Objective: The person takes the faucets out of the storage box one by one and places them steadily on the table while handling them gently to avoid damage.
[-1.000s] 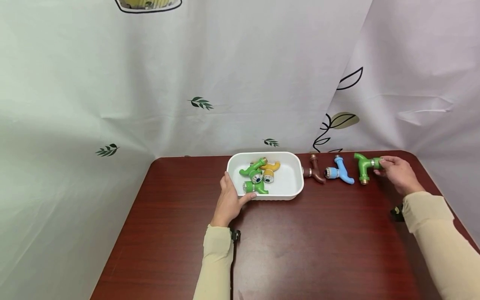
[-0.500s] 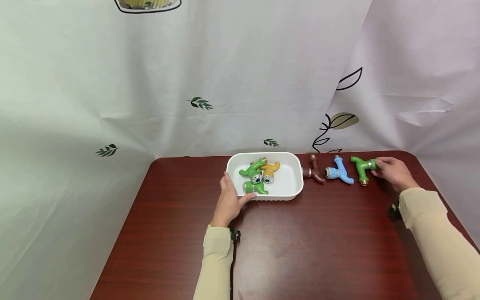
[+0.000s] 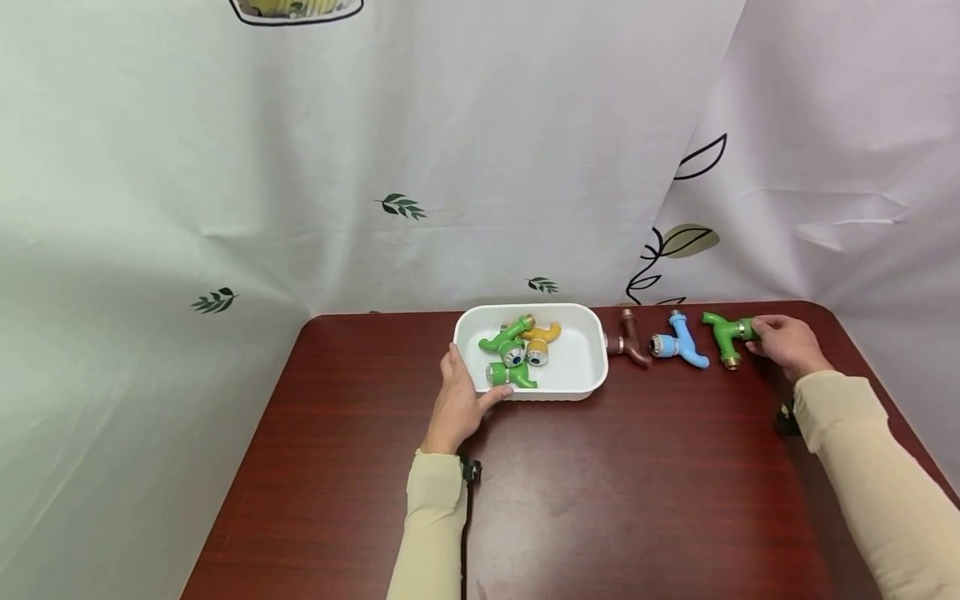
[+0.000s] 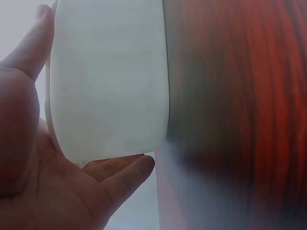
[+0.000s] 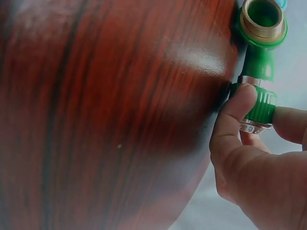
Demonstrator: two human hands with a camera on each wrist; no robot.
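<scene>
My right hand (image 3: 791, 346) pinches the ribbed knob of a green tap (image 3: 726, 337) at the right of the table. In the right wrist view thumb and fingers sit on either side of the green knob (image 5: 261, 105), and the brass threaded end (image 5: 263, 21) faces the camera. My left hand (image 3: 456, 404) holds the near left corner of a white tray (image 3: 588, 379), thumb over the front rim, fingers along the side. Inside the tray lie two green taps (image 3: 517, 377) and a yellow tap (image 3: 542, 335). The left wrist view shows the tray's outer wall (image 4: 110, 81).
Between tray and right hand, a brown tap (image 3: 632, 342) lies by the tray's right end, then a light blue tap (image 3: 681, 343). All stand on a dark red wooden table (image 3: 600, 492). A pale printed curtain (image 3: 487, 167) hangs right behind its back edge.
The right hand has shifted slightly left with the green tap, bringing it closer to the blue one and turning it a little. Left hand and tray have stayed put.
</scene>
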